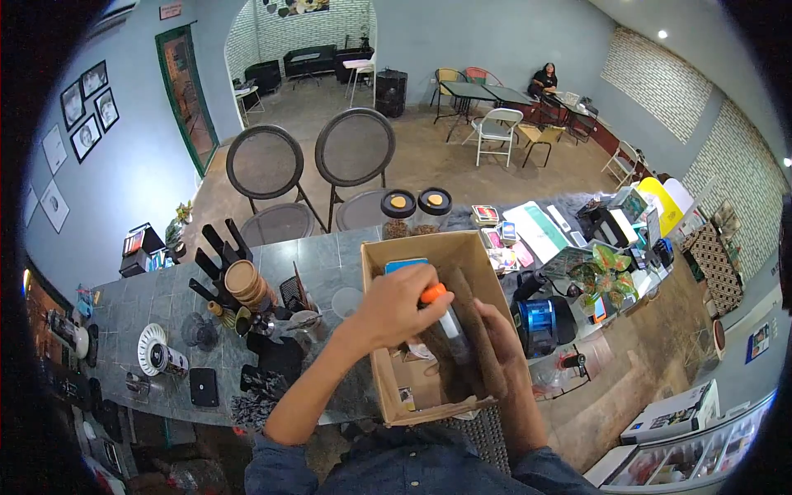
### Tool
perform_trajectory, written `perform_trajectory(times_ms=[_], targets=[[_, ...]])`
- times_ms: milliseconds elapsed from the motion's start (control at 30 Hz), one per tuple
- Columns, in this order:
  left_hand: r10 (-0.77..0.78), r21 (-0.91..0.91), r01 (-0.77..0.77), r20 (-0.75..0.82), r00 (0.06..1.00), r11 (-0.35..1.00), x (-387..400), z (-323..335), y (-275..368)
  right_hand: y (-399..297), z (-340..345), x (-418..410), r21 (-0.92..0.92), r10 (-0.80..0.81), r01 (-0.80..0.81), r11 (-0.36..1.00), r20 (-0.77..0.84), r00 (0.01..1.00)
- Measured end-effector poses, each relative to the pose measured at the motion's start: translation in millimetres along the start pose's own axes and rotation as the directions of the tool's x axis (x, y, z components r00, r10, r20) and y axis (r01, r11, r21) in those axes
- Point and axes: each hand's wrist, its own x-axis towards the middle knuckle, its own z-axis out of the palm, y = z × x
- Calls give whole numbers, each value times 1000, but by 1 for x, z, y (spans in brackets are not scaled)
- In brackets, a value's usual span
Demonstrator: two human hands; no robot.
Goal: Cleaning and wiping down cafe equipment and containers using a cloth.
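Note:
Inside an open cardboard box [385,405], my left hand [396,303] grips the orange end of a tube-like object [455,331] with a pale, translucent body. That object slants down between two sides of a brown, fuzzy piece of material [479,346]; whether this is a pouch or separate pads I cannot tell. My right hand [500,334] holds the material's right side, its fingers partly hidden. A blue item [405,265] shows behind my left hand. Low in the box lies a small printed piece [406,398].
Lidded jars [398,213] stand behind the box. Stacked paper cups [247,281], a black knife block [216,263] and a black scale [204,387] are left on the tiled counter [315,247]. To the right are a blue-and-black machine [538,325] and a plant [600,275]. A person [544,80] sits far off.

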Motion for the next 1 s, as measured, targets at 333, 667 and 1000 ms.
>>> perform_trajectory(times_ms=[333,667,1000], targets=[[96,3,-97,-118,988,995,10,18,7,-2,-9,-4,-361,-58,97,927,118,991],[-166,216,164,-9,986,963,26,24,-3,13,-9,28,-952,-493,249,180,132,860],[-179,268,229,-199,963,936,27,10,10,-1,10,6,-933,-594,130,-337,318,739]])
